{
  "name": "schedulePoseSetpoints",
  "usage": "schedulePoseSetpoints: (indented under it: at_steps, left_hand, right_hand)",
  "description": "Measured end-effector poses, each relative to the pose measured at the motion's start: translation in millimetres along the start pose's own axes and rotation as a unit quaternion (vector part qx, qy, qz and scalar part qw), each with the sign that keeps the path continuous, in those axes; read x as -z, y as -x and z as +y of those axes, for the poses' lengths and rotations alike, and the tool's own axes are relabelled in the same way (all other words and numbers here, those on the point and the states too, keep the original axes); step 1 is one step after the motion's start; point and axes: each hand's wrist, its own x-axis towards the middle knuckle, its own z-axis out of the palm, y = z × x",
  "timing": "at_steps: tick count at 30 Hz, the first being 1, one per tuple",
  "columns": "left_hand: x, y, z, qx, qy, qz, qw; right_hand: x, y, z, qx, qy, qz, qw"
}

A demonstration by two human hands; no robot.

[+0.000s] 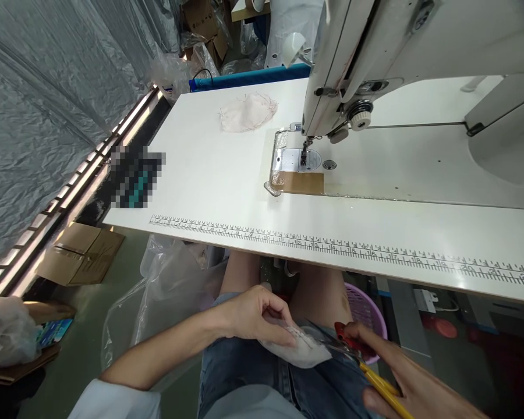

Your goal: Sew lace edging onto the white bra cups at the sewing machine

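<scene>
Over my lap, my left hand [262, 320] pinches a small white fabric piece [303, 352] between thumb and fingers. To its right my right hand [397, 372] grips a pair of scissors [358, 358] with red and yellow handles. The blades point left and lie against the edge of the fabric; whether they cut into it I cannot tell. Another pale fabric piece [248, 112] with reddish thread ends rests on the white table [201, 169]. The sewing machine [332, 75] stands at the right, its presser foot [304, 154] over the metal needle plate.
A printed ruler [332, 244] runs along the table's front edge, between my lap and the machine. Under the table at the right is a purple basket [367, 314]. Clear plastic sheeting [157, 302] hangs at the left, near a cardboard box [81, 253] on the floor.
</scene>
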Motion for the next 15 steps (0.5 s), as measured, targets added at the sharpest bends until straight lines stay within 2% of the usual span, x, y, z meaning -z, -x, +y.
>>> schedulePoseSetpoints:
  at_steps: [6, 15]
  left_hand:
    - [-2.0, -1.3, 1.7, 0.013, -0.013, 0.023, 1.000]
    - [-4.6, -3.3, 1.3, 0.019, 0.008, 0.061, 0.998]
  right_hand:
    - [-3.4, -3.5, -24.1, -0.007, 0.044, 0.017, 0.999]
    - [-7.6, -5.0, -23.6, -0.009, 0.076, 0.029, 0.997]
